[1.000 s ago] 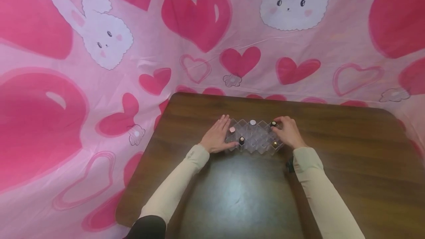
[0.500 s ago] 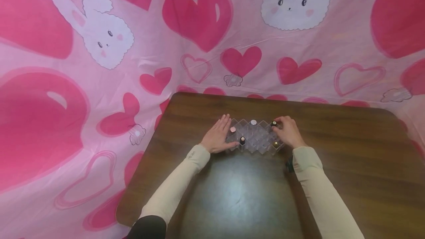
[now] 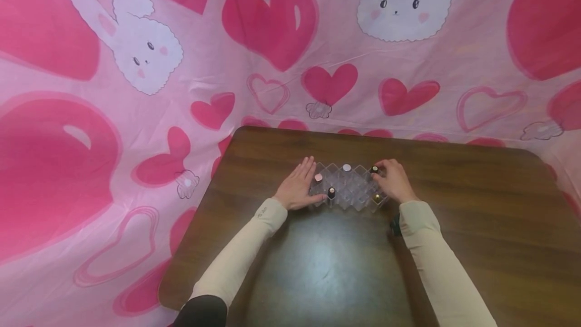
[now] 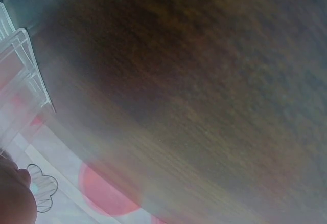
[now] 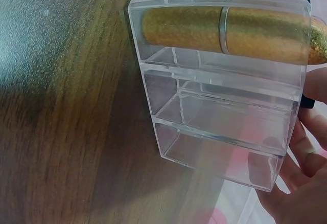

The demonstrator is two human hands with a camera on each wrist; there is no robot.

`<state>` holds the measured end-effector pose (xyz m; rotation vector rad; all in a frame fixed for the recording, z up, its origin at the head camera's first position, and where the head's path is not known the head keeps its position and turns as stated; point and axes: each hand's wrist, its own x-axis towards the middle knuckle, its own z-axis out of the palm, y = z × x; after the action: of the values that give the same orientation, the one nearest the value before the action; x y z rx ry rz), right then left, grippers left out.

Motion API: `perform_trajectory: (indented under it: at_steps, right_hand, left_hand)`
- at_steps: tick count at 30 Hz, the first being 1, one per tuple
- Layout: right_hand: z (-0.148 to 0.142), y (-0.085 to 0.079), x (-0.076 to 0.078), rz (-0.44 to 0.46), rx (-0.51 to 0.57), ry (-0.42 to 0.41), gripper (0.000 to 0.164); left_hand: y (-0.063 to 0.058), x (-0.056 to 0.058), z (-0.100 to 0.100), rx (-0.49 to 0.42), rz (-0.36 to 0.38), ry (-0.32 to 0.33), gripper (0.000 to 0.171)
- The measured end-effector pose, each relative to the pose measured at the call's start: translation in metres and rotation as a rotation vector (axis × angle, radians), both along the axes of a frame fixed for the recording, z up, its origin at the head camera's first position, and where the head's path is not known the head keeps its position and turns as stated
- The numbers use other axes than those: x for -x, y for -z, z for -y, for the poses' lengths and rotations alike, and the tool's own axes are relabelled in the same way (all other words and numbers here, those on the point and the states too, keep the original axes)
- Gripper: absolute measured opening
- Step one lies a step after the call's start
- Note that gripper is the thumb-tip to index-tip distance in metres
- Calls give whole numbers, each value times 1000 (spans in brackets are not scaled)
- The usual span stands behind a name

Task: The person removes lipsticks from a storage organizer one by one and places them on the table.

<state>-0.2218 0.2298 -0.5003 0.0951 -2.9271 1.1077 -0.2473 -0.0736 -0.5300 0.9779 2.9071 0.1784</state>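
Observation:
A clear plastic lipstick organizer point(image 3: 351, 196) with diamond-shaped compartments stands on the table. My left hand point(image 3: 295, 186) rests along its left side, fingers straight and thumb spread toward the front. At the back right corner, my right hand point(image 3: 396, 181) pinches a black lipstick tube point(image 3: 374, 169) that stands in a compartment. A gold glittery lipstick point(image 5: 184, 27) sits upright in the front right compartment. Near my left thumb is another black tube point(image 3: 331, 192), with a pink-capped one point(image 3: 318, 178) behind it. A tube with a round whitish top point(image 3: 347, 167) stands at the back middle.
The dark wooden table point(image 3: 290, 256) extends around the organizer, with rounded back corners. Behind and to the left hangs a pink cloth point(image 3: 204, 54) printed with hearts and rabbits. A dark object point(image 3: 395, 225) shows at my right wrist.

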Motion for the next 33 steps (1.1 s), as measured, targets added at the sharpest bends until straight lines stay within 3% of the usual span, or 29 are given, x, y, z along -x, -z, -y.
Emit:
perform_trajectory:
  at_steps: [17, 33]
  right_hand:
    - [-1, 0, -1, 43, 16, -1, 34]
    - [-2, 0, -3, 22, 23, 11, 34]
  left_hand:
    - [0, -1, 0, -16, 3, -3, 101]
    - [2, -1, 0, -41, -11, 7, 101]
